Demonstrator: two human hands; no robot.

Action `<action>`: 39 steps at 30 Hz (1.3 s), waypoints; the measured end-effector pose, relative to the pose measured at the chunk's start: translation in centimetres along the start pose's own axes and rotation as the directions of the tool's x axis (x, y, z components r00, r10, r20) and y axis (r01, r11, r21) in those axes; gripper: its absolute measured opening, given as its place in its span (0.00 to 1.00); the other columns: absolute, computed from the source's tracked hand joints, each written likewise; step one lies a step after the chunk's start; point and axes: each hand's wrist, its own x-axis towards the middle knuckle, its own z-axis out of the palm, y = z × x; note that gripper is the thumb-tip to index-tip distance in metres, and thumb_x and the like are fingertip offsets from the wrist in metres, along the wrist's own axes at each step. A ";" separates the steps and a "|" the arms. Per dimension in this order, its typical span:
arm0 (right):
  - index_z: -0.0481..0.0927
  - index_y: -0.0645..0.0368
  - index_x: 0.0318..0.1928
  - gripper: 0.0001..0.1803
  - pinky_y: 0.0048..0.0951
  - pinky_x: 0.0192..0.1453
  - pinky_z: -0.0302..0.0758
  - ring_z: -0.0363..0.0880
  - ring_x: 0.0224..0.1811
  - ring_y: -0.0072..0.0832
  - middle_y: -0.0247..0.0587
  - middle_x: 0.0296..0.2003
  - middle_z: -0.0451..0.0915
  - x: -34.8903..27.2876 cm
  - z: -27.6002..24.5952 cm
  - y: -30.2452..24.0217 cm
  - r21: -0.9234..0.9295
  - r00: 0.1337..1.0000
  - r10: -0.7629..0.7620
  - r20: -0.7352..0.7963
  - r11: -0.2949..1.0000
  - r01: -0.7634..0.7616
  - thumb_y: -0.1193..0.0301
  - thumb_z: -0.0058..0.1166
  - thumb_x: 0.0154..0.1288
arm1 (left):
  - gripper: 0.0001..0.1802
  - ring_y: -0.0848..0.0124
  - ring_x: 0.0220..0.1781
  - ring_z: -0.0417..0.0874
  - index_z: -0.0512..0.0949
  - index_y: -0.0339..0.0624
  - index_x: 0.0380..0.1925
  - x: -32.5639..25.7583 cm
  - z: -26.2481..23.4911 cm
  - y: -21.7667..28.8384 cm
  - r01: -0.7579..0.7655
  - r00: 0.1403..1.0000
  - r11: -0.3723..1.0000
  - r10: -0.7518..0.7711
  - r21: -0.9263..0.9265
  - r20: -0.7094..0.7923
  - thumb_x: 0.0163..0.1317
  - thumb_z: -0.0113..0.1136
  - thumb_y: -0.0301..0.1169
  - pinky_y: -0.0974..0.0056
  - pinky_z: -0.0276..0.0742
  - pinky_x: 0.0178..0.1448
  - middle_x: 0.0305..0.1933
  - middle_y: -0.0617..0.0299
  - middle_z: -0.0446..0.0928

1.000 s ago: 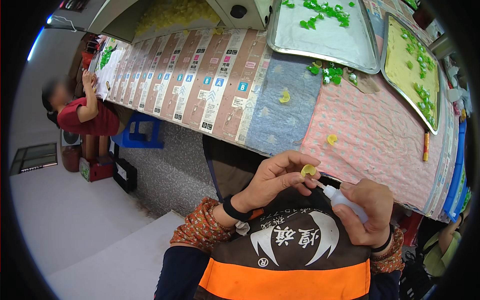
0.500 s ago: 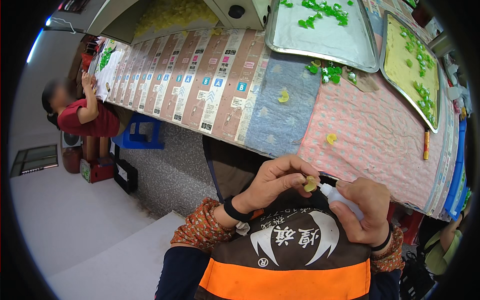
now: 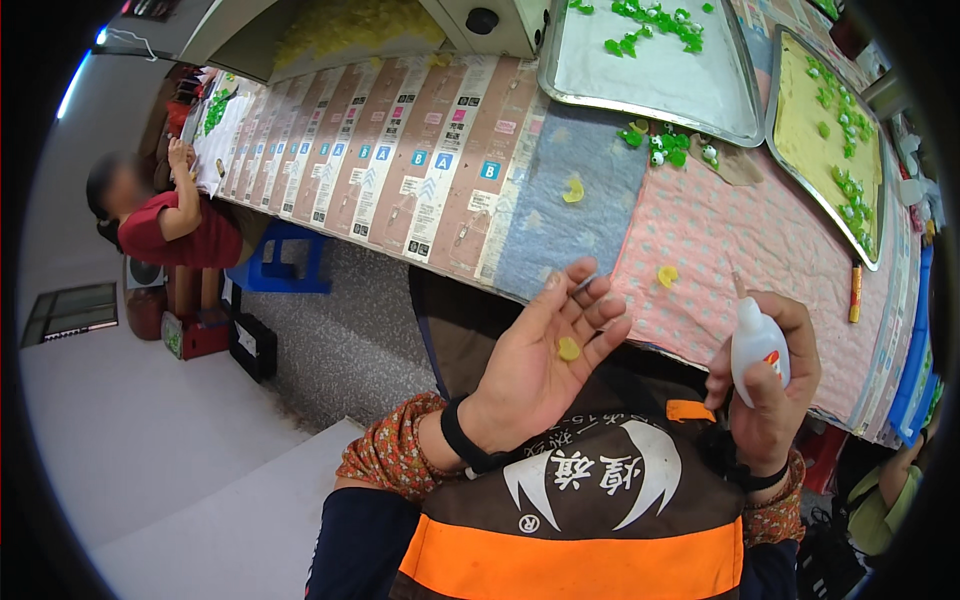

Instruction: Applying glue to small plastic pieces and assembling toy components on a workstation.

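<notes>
My left hand [image 3: 540, 350] is turned palm up with its fingers partly curled. A small yellow plastic piece [image 3: 569, 349] lies in it at the base of the fingers. Something thin and greyish shows near the thumb and forefinger tips, too small to name. My right hand [image 3: 775, 380] is closed round a white squeeze bottle [image 3: 757, 350], held upright with its thin nozzle pointing up. The bottle is apart from the yellow piece. Two similar pieces lie on the table: one yellow piece [image 3: 573, 190] on the blue cloth, another yellow piece [image 3: 667, 276] on the pink cloth.
Beyond my hands stand a metal tray [image 3: 655, 115] lined in white and a yellow-lined tray [image 3: 795, 150], both with small green pieces. Green and white figures [image 3: 665, 150] lie before them. An open box [image 3: 360, 40] of yellow pieces stands at the back. A person [image 3: 170, 215] sits far left.
My hands have moved apart. The left has turned palm up and lowered the yellow piece from its fingertips into the hand. The right has moved right and tipped the bottle upright.
</notes>
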 end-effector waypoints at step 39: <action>0.68 0.59 0.51 0.23 0.26 0.47 0.77 0.80 0.43 0.22 0.35 0.43 0.78 2.1 4.7 4.4 -0.308 0.976 -0.150 0.160 0.932 0.193 0.83 0.64 0.58 | 0.24 0.58 0.74 0.66 0.63 0.46 0.65 2.9 2.2 -3.0 -0.363 0.914 0.900 0.292 0.244 0.281 0.81 0.34 0.49 0.49 0.65 0.76 0.66 0.53 0.70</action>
